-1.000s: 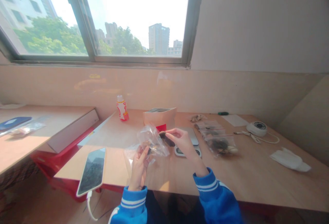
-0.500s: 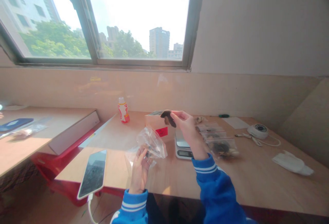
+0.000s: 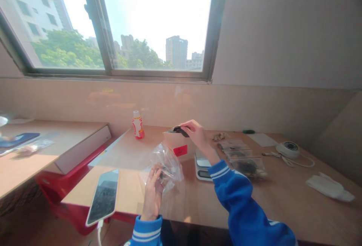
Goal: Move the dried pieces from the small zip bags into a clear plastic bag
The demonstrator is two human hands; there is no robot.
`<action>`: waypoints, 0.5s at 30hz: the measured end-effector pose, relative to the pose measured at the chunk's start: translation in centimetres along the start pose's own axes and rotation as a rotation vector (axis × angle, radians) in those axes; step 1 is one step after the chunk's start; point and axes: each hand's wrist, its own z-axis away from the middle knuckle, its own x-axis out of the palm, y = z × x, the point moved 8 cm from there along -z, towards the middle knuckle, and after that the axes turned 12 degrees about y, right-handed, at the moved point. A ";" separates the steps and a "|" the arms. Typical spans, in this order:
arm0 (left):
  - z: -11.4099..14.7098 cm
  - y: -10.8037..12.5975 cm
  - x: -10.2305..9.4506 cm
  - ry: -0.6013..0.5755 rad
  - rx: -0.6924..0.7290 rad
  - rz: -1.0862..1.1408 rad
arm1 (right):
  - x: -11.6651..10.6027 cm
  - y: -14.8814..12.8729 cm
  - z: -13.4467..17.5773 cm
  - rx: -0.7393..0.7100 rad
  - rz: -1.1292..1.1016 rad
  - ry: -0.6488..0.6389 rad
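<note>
Head view: from where I stand, the right hand pinches a dark piece at the open mouth of the paper bag, its length running roughly left-right. Nearer and left, the left hand grips a clear plastic bag, farther from that mouth.

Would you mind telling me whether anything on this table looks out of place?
The phone does: its lower end appears to jut past the front edge of the table, with a white cable hanging below. Nothing looks spilled.
</note>
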 end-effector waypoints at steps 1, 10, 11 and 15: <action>0.0 -0.1 0.0 -0.003 0.002 -0.001 | 0.0 0.2 -0.1 0.017 0.002 -0.020; 0.4 -0.5 0.5 0.000 -0.022 0.006 | 0.1 -0.2 -0.8 0.043 0.046 -0.129; 0.4 -0.5 0.5 0.001 -0.022 0.004 | 0.0 0.1 -0.8 0.089 0.015 -0.097; 0.3 -0.4 0.4 0.015 -0.021 0.002 | 0.2 0.4 -0.6 0.140 -0.020 -0.093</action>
